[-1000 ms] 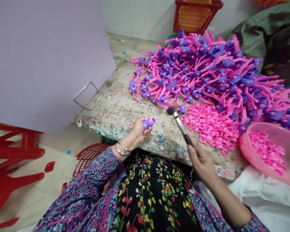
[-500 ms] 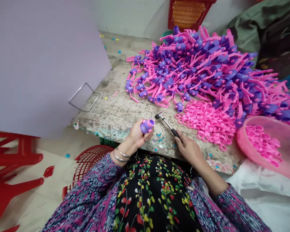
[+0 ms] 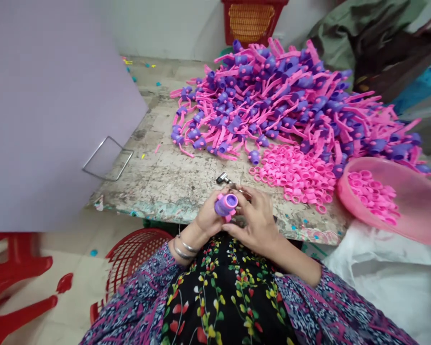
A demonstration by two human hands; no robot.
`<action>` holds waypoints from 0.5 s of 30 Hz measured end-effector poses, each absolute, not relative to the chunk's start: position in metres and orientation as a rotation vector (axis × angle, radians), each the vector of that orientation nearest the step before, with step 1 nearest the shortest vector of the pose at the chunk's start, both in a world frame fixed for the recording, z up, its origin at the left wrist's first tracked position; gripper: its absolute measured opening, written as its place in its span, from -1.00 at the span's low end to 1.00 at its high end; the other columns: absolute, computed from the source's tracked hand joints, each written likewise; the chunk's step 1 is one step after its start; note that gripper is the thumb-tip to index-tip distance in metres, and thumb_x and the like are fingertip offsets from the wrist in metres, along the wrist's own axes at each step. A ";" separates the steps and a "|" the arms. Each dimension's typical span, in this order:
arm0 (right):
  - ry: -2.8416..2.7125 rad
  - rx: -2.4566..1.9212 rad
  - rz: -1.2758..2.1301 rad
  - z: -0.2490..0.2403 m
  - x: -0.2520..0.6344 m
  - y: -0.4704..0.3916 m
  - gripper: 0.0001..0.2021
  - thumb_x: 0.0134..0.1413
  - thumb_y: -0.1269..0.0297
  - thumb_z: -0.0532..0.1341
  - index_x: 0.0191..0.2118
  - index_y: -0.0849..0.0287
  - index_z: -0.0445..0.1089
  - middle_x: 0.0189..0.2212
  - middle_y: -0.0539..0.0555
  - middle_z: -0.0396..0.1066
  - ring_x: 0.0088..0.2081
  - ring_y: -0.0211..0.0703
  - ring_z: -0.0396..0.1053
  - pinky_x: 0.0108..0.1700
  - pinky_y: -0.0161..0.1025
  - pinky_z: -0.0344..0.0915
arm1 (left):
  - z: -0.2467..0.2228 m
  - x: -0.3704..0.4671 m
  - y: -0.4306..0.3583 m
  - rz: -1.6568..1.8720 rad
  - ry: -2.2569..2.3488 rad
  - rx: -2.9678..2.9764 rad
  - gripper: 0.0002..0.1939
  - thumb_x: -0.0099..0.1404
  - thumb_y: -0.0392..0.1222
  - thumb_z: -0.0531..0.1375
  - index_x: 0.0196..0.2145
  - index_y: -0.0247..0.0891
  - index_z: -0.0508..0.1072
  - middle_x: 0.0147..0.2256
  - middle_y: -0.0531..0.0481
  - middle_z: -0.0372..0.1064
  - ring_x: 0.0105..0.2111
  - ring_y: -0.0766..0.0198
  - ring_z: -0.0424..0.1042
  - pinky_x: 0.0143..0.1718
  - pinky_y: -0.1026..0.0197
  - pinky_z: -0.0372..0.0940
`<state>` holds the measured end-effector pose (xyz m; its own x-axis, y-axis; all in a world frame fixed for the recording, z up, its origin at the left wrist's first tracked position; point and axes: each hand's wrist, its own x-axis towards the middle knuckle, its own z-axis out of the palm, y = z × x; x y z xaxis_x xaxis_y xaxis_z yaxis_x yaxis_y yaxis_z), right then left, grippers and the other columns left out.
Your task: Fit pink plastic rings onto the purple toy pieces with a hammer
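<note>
My left hand (image 3: 207,215) is closed round a small purple plastic toy part (image 3: 223,206), its round open end with a pink rim tipped up. Beside it my right hand (image 3: 259,220) is open, thumb and fingers apart, fingertips close to the pink bits on the part; whether they touch it I cannot tell. A small hammer (image 3: 222,178) lies on the table just beyond my hands, its handle mostly hidden behind my right hand. Pink rings (image 3: 301,175) lie heaped to the right, in front of a big pile of purple parts with pink arms (image 3: 273,96).
A pink bowl (image 3: 420,211) with more pink rings stands at the right, above a white sack (image 3: 377,278). On the left a pale panel (image 3: 57,96) with a wire loop (image 3: 109,158) covers part of the worn table (image 3: 154,187). Below are a red basket (image 3: 136,244) and red stool legs (image 3: 21,268).
The hammer has left my right hand and lies on the table. My right hand has moved left, up to the purple part in my left hand. The whole view has shifted slightly.
</note>
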<state>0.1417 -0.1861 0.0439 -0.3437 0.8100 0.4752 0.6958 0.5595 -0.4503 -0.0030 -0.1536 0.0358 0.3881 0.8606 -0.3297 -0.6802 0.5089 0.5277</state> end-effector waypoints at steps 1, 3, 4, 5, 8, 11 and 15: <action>-2.089 -1.226 0.233 0.041 0.138 -0.186 -0.37 0.13 -0.15 0.18 0.17 0.20 0.30 0.15 0.33 0.20 0.15 0.24 0.17 0.16 0.17 0.11 | 0.035 0.004 -0.155 1.090 0.665 0.373 -0.84 0.12 -0.17 0.21 -0.34 -0.28 0.42 -0.34 0.00 0.45 -0.28 0.26 0.45 -0.19 0.25 0.33; -1.971 -1.222 0.353 0.032 0.135 -0.186 -0.44 0.21 -0.13 0.10 0.11 0.21 0.34 0.13 0.32 0.23 0.16 0.17 0.19 0.17 0.12 0.15 | 0.032 0.015 -0.159 1.163 0.720 0.464 -0.81 0.21 -0.09 0.17 -0.29 -0.26 0.43 -0.32 0.02 0.45 -0.24 0.27 0.44 -0.13 0.26 0.33; -1.890 -1.210 0.442 0.028 0.136 -0.185 -0.47 0.24 -0.12 0.06 0.09 0.20 0.35 0.11 0.29 0.27 0.15 0.12 0.22 0.17 0.08 0.19 | 0.030 0.019 -0.162 1.147 0.744 0.536 -0.77 0.26 -0.03 0.14 -0.27 -0.24 0.43 -0.30 0.02 0.45 -0.21 0.26 0.44 -0.10 0.24 0.33; -1.793 -1.207 0.540 0.025 0.139 -0.184 -0.49 0.26 -0.12 0.03 0.08 0.18 0.35 0.08 0.27 0.31 0.12 0.08 0.27 0.15 0.03 0.23 | 0.028 0.022 -0.165 1.107 0.772 0.642 -0.74 0.29 0.01 0.11 -0.24 -0.22 0.44 -0.27 0.01 0.46 -0.16 0.23 0.43 -0.05 0.22 0.31; -1.422 -1.265 0.788 0.026 0.157 -0.184 -0.55 0.26 -0.11 0.04 -0.01 0.15 0.35 -0.08 0.19 0.45 -0.04 -0.02 0.43 0.01 -0.07 0.38 | 0.026 0.025 -0.173 0.959 0.804 1.178 -0.71 0.26 -0.05 0.20 -0.09 -0.18 0.46 0.01 -0.07 0.42 0.13 0.14 0.28 0.22 0.15 0.07; -1.152 -1.267 0.902 0.039 0.190 -0.192 -0.62 0.17 -0.08 0.15 -0.12 0.14 0.33 -0.23 0.13 0.53 -0.24 -0.06 0.51 -0.16 -0.11 0.46 | 0.027 0.023 -0.176 0.692 0.716 1.584 -0.67 0.26 -0.12 0.22 -0.02 -0.15 0.50 0.05 -0.12 0.41 0.10 0.08 0.31 0.22 0.08 0.07; -1.010 -1.415 0.732 0.058 0.255 -0.221 -0.65 0.01 0.07 0.33 -0.15 0.15 0.33 -0.26 0.13 0.53 -0.37 -0.10 0.52 -0.36 -0.21 0.47 | 0.028 0.016 -0.170 0.519 0.756 1.614 -0.82 0.21 -0.13 0.26 -0.24 -0.16 0.61 -0.27 -0.10 0.53 -0.20 0.11 0.46 -0.05 0.15 0.29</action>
<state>0.2550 -0.2213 0.0584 0.4271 0.8952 0.1274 0.1572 0.0652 -0.9854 0.0158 -0.1698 0.0281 0.6872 0.7221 -0.0789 0.1852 -0.0691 0.9803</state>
